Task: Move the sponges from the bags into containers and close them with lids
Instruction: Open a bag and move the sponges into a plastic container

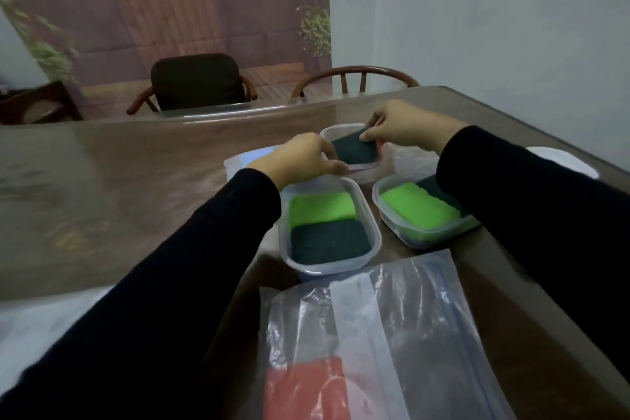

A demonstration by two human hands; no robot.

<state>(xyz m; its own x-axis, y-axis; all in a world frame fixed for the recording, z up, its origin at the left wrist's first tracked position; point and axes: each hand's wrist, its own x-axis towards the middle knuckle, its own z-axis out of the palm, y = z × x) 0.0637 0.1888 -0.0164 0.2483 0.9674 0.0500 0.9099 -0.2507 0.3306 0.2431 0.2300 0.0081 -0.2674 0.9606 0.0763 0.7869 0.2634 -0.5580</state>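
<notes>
Cataloguing, head view: one table scene, both hands at the far container.
Left hand (300, 157): fingers curled onto the near edge of the dark green sponge (354, 151); thumb lies at the container's near rim.
Right hand (405, 128): thumb and fingers pinch the sponge's far right corner.
Dark green sponge: held by both hands, tilted, sitting in the mouth of the far container (329, 135), not yet flat inside.
Near container (373, 232): clear, lidless, just this side of the left hand; holds a bright green sponge (322, 210) at the far end and a dark scouring sponge (329, 242) at the near end, touching side by side.
Right container (381, 204): clear, lidless, partly under the right sleeve; holds a light green sponge (419, 210) with a dark one (434, 187) behind it.
Zip bags (392, 334): clear, lying flat at the near table edge, overlapping; a red sponge (303, 389) shows inside the lower one.
White lid (566, 160): on the table far right, apart from the containers.
Table (136, 181): brown, glossy.
Chairs (197, 82): two, beyond the far edge.
</notes>
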